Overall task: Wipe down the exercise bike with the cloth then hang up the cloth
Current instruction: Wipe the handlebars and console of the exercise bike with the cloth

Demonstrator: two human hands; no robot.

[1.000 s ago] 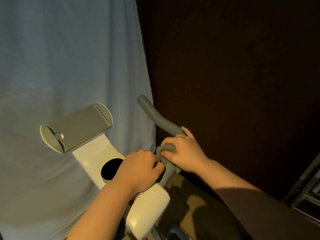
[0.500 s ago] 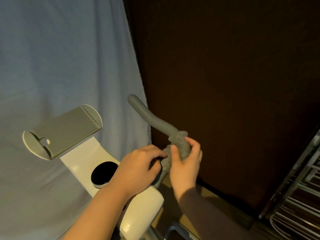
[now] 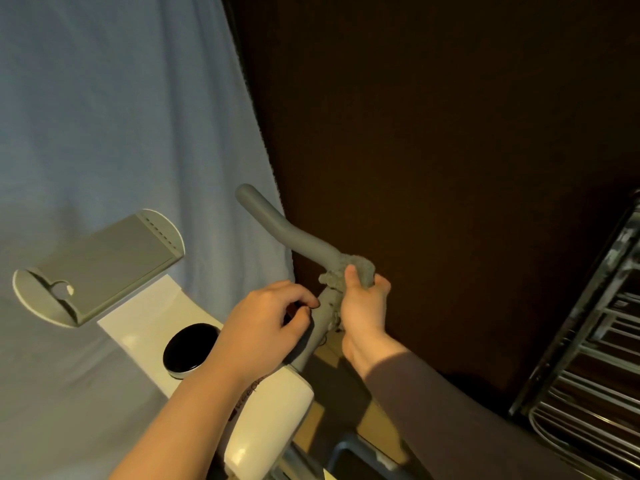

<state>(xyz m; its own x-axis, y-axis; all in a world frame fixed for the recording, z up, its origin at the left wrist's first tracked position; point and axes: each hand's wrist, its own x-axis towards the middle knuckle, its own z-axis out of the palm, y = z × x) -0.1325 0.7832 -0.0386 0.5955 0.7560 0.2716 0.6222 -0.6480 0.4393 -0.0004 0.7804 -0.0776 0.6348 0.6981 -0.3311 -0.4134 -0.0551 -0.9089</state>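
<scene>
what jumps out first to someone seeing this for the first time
Centre frame, the right hand grips a grey cloth wrapped round the bike's grey handlebar. The left hand curls by the bar's lower part. To the left sit a grey tablet holder and a round black dial.

Grey cloth (image 3: 353,271) bunched around the white exercise bike's (image 3: 266,420) grey handlebar (image 3: 294,233) bend.

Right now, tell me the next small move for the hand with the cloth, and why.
Probably slide the right hand with the cloth up the grey handlebar toward its tip. The cloth is wrapped round the bar at its bend, and the stretch above it lies bare, likely unwiped. The left hand sits by the bar's lower part.
</scene>
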